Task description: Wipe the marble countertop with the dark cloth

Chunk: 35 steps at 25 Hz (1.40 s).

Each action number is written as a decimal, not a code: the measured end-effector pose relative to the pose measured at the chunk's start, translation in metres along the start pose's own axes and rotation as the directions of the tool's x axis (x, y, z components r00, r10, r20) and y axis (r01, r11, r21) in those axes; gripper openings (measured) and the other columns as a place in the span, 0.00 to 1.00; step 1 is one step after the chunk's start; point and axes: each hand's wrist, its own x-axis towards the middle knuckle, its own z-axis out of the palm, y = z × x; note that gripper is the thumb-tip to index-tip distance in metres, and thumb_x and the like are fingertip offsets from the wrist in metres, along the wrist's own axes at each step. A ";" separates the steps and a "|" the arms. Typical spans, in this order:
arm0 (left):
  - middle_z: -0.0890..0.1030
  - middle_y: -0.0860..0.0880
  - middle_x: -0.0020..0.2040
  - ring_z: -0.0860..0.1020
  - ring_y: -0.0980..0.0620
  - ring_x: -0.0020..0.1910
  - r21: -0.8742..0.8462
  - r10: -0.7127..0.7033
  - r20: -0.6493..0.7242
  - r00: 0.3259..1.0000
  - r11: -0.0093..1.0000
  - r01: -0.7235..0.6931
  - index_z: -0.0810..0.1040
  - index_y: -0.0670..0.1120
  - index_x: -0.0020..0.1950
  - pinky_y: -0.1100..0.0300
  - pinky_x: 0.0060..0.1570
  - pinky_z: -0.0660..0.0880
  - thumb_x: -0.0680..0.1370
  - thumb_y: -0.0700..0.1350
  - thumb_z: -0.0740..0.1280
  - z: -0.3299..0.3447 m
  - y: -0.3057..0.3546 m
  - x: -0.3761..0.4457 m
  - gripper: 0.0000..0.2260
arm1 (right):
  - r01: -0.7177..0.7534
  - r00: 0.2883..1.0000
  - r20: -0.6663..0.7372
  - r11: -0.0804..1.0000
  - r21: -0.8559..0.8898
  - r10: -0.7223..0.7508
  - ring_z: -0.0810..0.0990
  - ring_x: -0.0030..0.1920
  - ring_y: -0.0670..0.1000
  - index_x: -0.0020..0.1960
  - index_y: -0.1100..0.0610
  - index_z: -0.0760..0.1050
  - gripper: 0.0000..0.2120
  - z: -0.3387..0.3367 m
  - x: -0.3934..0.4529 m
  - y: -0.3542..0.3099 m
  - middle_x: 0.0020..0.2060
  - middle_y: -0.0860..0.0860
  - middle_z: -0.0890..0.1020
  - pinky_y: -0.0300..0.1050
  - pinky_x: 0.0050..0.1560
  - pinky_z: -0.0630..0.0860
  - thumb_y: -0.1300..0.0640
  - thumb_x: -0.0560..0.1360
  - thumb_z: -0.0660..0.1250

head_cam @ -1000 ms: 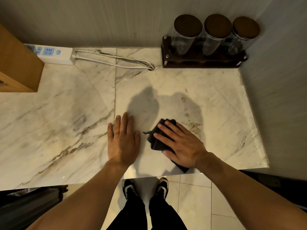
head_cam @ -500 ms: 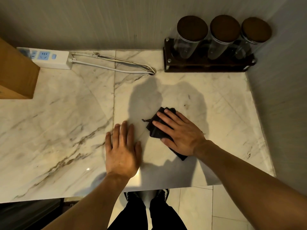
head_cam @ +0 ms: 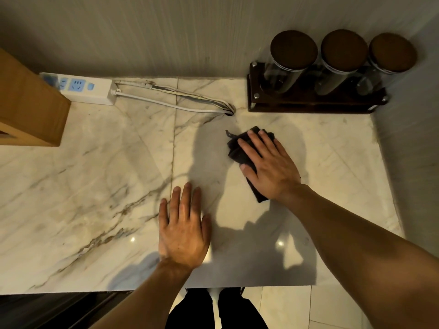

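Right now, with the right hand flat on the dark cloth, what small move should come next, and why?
Probably slide the right hand and the dark folded cloth toward the dark wooden rack of glass jars. Bare white marble countertop lies between them, while the left hand rests flat near the front edge.

A home kitchen or pantry corner, by the look of it; a veined marble countertop (head_cam: 71, 186) meets plain walls; at its back right corner a dark wooden rack (head_cam: 313, 104) holds three glass jars (head_cam: 337, 62) with brown lids; left of the rack lies a white power strip (head_cam: 88, 91); tiled floor (head_cam: 287, 307) shows below the counter's front edge.
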 end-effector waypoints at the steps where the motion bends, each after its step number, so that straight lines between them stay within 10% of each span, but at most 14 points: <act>1: 0.63 0.42 0.76 0.57 0.40 0.75 -0.003 0.001 0.001 1.000 1.000 -0.001 0.62 0.43 0.75 0.40 0.72 0.52 0.78 0.53 0.53 0.000 0.000 0.000 0.27 | -0.045 0.999 -0.004 0.999 0.009 0.045 0.46 0.77 0.53 0.77 0.46 0.48 0.29 0.000 0.005 0.001 0.78 0.51 0.51 0.55 0.76 0.48 0.40 0.79 0.48; 9: 0.61 0.44 0.76 0.56 0.42 0.76 0.004 0.009 0.005 1.000 1.000 -0.009 0.62 0.44 0.75 0.42 0.73 0.52 0.78 0.53 0.53 0.001 -0.002 0.000 0.27 | -0.424 0.903 -0.022 0.899 0.107 0.428 0.44 0.77 0.55 0.77 0.47 0.45 0.29 -0.001 0.037 0.000 0.78 0.52 0.48 0.56 0.75 0.44 0.40 0.79 0.42; 16: 0.61 0.44 0.76 0.58 0.42 0.75 0.018 0.001 0.014 1.000 1.000 -0.001 0.62 0.45 0.75 0.41 0.72 0.54 0.77 0.54 0.54 0.002 -0.001 0.000 0.27 | -0.734 0.641 -0.014 0.618 0.280 0.767 0.42 0.77 0.57 0.78 0.53 0.43 0.29 -0.001 0.040 -0.018 0.78 0.55 0.46 0.58 0.75 0.40 0.43 0.80 0.42; 35: 0.62 0.43 0.76 0.57 0.41 0.76 -0.022 -0.002 -0.004 1.000 1.000 0.002 0.61 0.44 0.75 0.41 0.73 0.52 0.78 0.55 0.50 0.001 0.000 -0.003 0.28 | -0.851 0.464 0.050 0.429 0.303 0.885 0.39 0.77 0.55 0.78 0.53 0.39 0.30 0.009 -0.053 -0.047 0.78 0.54 0.42 0.56 0.75 0.39 0.43 0.81 0.43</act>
